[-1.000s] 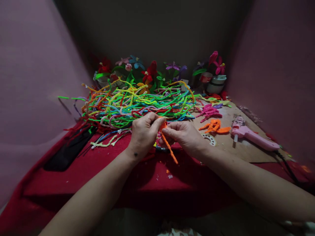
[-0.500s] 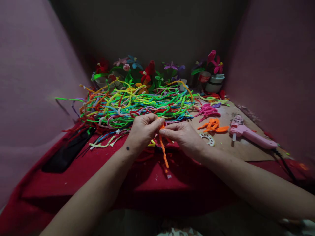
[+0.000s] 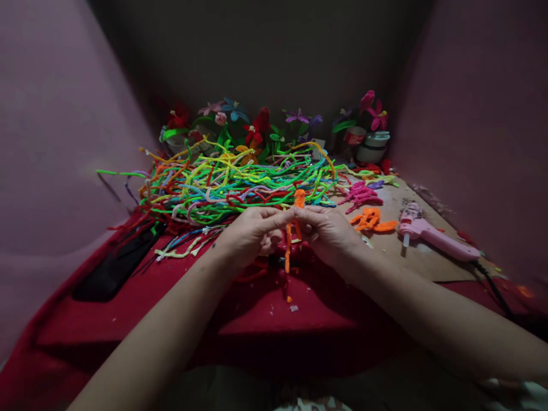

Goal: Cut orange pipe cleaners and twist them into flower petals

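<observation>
Above the front of the red-covered table, my left hand and my right hand meet, thumbs and fingertips pinched together on an orange pipe cleaner. Its folded upper part stands above the fingertips, and a twisted length hangs below them. The fingers hide the middle of it. Just behind my hands lies a big heap of pipe cleaners in green, yellow, red, blue and other colours. Right of my right hand are orange pipe cleaner pieces.
A pink glue gun with a black cord rests on a brown board at the right. Magenta pieces lie behind it. A black phone-like slab lies left. Pipe cleaner flowers and a white jar line the back.
Both hands have turned and shifted slightly right. The orange pipe cleaner's folded part now sticks up above the fingertips, and its hanging end sits higher.
</observation>
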`<move>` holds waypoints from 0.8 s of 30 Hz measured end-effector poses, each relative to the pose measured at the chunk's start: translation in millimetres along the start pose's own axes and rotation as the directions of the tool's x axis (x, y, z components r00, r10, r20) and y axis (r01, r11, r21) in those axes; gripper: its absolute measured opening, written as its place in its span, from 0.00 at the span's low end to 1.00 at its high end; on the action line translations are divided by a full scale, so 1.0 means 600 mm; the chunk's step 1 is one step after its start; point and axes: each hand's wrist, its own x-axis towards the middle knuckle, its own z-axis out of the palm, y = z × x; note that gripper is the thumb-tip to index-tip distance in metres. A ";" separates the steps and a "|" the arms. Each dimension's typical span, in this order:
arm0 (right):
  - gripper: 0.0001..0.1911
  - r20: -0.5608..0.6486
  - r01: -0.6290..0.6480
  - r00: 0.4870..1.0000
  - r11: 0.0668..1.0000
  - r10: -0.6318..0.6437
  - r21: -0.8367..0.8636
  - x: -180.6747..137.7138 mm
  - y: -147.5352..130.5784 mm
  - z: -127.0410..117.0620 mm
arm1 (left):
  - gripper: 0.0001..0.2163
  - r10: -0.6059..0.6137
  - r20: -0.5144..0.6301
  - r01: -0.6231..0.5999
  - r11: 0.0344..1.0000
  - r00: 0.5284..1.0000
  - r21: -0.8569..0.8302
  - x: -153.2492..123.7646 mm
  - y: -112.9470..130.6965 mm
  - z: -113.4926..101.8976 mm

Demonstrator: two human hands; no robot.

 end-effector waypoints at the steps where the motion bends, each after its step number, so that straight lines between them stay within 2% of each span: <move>1: 0.08 -0.021 -0.001 1.000 1.000 0.001 0.027 0.000 -0.001 0.000 | 0.15 -0.046 0.056 0.049 0.998 0.997 -0.039 0.001 -0.003 0.002; 3: 0.08 -0.035 -0.011 0.999 0.999 0.013 0.050 -0.001 -0.002 0.000 | 0.13 -0.090 0.107 0.101 0.990 0.990 -0.101 0.000 -0.006 0.009; 5: 0.10 -0.032 -0.014 0.999 0.999 0.015 0.044 -0.002 -0.001 0.000 | 0.11 -0.088 0.088 0.096 0.991 0.992 -0.089 -0.002 -0.005 0.019; 9: 0.11 -0.075 0.048 0.996 0.997 -0.053 -0.066 -0.006 0.001 0.000 | 0.07 -0.044 0.028 0.039 0.986 0.999 0.161 -0.009 0.006 0.027; 12: 0.13 -0.100 0.019 0.995 0.993 -0.031 -0.117 -0.010 0.000 0.003 | 0.09 -0.135 0.059 0.115 0.958 0.989 0.264 -0.008 0.012 0.016; 15: 0.12 -0.046 -0.020 0.999 0.992 0.014 -0.125 -0.009 -0.002 0.002 | 0.09 -0.190 0.117 0.162 0.962 0.975 0.218 -0.004 0.011 0.001; 19: 0.09 0.038 0.095 0.995 0.987 -0.090 -0.132 -0.001 -0.006 -0.007 | 0.11 -0.162 0.161 0.135 0.977 0.974 0.165 -0.003 0.011 -0.005; 24: 0.08 0.028 0.085 0.996 0.987 -0.082 -0.135 0.005 -0.009 -0.012 | 0.12 -0.127 0.144 0.096 0.975 0.981 0.203 -0.009 0.015 0.000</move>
